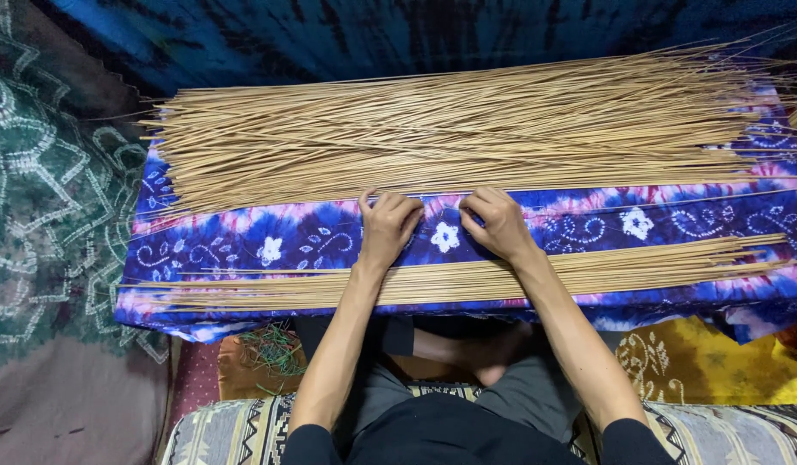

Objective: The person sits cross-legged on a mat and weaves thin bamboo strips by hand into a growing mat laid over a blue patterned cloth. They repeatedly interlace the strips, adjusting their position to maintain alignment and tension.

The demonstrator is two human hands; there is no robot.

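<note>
sticks [450, 129] lie fanned in a big pile across the far side of the blue cloth [312, 237], a thinner row [467, 275] under the wrists, while left hand [386, 226] and right hand [498, 222], fingers curled, pinch at the pile's near edge, seemingly to pick a few out.

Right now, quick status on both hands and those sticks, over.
Left hand and right hand: fingertips at near edge of big pile of thin sticks. Smaller stick bundle under wrists. Tie-dye cloth beneath. Nothing blocking.
</note>
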